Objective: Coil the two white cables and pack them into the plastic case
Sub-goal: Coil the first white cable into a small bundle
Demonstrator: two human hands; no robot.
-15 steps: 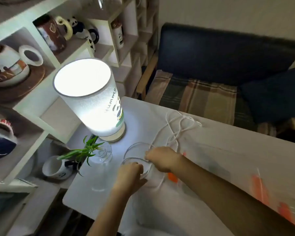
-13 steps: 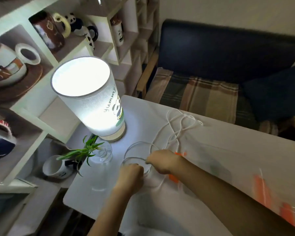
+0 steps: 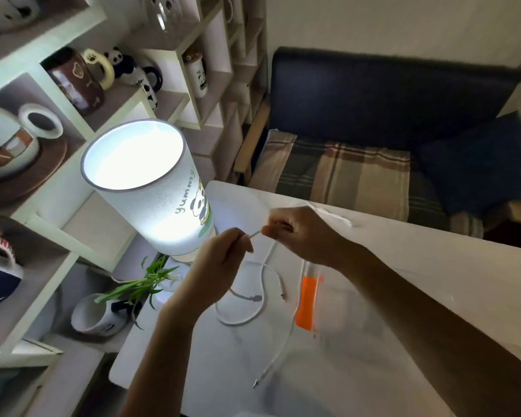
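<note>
My left hand [image 3: 220, 260] and right hand [image 3: 298, 233] each pinch a thin white cable [image 3: 254, 234] taut between them, its loops trailing below on the white desk [image 3: 433, 266]

Both hands raised, close together, forearms bare. Left hand [image 3: 220, 260] fingers curled, pinching a thin white cable [image 3: 254, 234]; right hand [image 3: 298, 233] pinches its other side.

white cables [image 3: 257, 299], orange-trimmed clear case [image 3: 306, 302], plaid cushion [image 3: 352, 179]
</note>
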